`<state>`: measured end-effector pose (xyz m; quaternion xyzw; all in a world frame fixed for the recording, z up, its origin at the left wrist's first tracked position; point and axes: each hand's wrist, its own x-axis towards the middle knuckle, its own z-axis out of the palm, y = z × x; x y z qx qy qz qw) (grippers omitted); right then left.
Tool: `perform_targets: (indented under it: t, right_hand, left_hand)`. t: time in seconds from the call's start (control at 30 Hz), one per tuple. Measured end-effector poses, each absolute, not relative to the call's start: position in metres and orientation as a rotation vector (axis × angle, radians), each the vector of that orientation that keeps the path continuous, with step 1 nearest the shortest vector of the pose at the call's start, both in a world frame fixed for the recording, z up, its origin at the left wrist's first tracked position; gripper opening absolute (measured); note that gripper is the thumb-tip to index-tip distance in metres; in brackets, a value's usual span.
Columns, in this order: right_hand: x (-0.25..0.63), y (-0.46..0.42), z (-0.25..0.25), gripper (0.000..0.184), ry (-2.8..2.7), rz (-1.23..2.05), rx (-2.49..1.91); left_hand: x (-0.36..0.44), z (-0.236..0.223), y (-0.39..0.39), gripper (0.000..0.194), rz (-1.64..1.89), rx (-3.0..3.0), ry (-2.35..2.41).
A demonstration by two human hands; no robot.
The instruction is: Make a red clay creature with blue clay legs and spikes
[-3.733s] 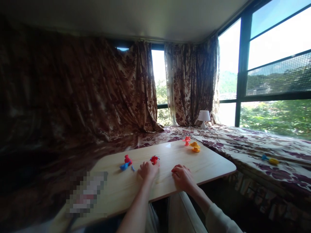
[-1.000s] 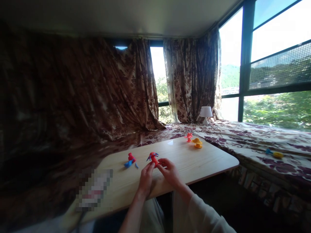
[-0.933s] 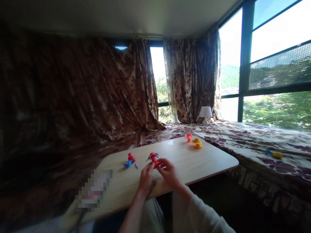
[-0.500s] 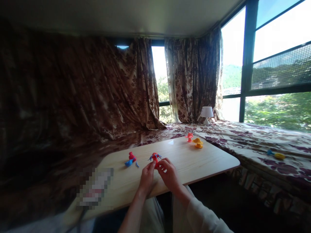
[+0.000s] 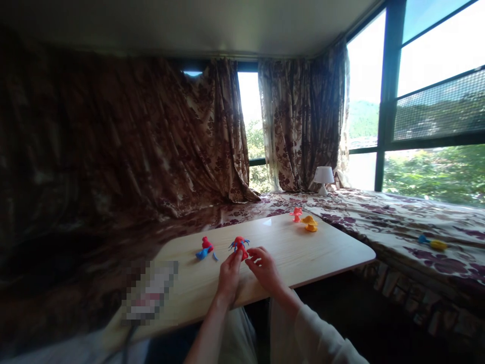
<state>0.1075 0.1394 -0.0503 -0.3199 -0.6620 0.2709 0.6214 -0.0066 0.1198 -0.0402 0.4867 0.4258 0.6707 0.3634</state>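
Note:
Above the near part of the table, my left hand (image 5: pixel 229 275) pinches a small red toy with thin blue legs (image 5: pixel 239 243), which looks like moulded clay. The toy's red lower part shows beyond the fingertips. Just right of it is my right hand (image 5: pixel 265 270), its thumb and fingers apart and curved toward the red base. Whether a fingertip touches the base is hard to make out. To the left lie a lump of blue clay (image 5: pixel 202 254), a crimson clay piece (image 5: pixel 206 243) and a thin blue strip (image 5: pixel 215 257).
A pinkish-red clay figure (image 5: pixel 297 215) and a yellow clay figure (image 5: pixel 310 224) stand at the table's (image 5: pixel 333 247) far right. A blurred-out flat object (image 5: pixel 151 293) lies front left. Beyond, floral bedding carries a white lamp (image 5: pixel 324 176) and a yellow-and-blue item (image 5: pixel 437 244).
My right hand has drawn slightly away from the toy and its fingers have spread. In my left hand the toy has tipped a little to the left.

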Motion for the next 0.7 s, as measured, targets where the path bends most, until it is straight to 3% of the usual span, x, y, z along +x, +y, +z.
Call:
perform_targets:
  t: [0.37, 0.7]
  right_hand:
    - [0.1088, 0.1338, -0.0511, 0.01, -1.556, 0.439, -0.697]
    - [0.1088, 0.1313, -0.0495, 0.02, -1.595, 0.408, -0.678]
  left_hand:
    - [-0.0056, -0.0394, 0.1207, 0.036, 1.673, 1.273, 1.083]
    - [-0.0067, -0.0425, 0.1234, 0.032, 1.703, 1.266, 1.093]
